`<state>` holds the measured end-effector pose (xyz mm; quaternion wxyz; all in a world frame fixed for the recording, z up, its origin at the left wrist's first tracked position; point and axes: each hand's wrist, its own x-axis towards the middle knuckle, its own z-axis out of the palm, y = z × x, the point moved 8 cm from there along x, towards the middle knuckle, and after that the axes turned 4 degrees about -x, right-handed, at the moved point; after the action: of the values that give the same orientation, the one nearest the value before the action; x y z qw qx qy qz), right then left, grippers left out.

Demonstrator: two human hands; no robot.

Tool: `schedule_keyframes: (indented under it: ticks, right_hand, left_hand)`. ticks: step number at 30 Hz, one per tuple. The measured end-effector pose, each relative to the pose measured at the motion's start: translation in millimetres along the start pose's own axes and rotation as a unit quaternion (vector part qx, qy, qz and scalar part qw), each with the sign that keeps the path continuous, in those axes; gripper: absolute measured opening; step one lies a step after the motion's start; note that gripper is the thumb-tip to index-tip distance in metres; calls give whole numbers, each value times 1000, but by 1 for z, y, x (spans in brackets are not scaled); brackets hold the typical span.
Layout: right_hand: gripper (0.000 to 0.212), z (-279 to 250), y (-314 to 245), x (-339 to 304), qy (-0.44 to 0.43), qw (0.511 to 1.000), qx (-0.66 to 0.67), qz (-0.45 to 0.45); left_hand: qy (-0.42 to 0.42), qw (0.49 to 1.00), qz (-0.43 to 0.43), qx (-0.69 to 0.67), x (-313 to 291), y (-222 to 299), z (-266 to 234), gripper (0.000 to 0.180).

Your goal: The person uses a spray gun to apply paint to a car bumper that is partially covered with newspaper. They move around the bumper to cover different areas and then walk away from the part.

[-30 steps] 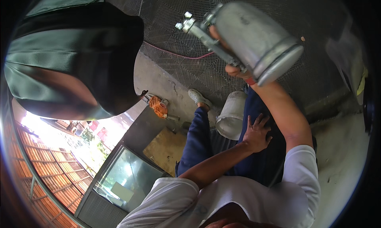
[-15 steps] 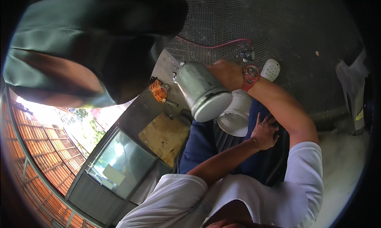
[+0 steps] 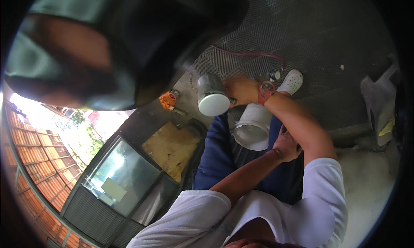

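Right hand grasping a silver-grey metal canister with a pale round end; fingers blurred. Canister sits up and left of the landmark, a whitish plastic bucket. Left hand just right of bucket, on a navy-blue trouser leg; fingers partly hidden, cannot tell whether curled. Glossy green-black panel farther up-left of bucket, blurred. Work seems under way, canister not set down; what is finished or left on the panel cannot be judged.
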<state>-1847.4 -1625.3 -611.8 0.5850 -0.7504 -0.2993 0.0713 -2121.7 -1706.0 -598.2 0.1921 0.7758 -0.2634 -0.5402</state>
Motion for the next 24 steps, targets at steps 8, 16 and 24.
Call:
schedule_keyframes:
  ticks: [8,16,24]
  right_hand:
    - [48,28,-131,-32,-44,994,-15,95]
    - [50,88,-272,84,-82,993,-77,35]
    - [45,210,-393,276,-92,994,50,18]
  left_hand:
    - [130,986,-76,-70,-132,-75,-86,32]
    - [567,725,-291,-262,-478,-219,-263,17]
    - [622,769,50,141,-627,-150,-450,57]
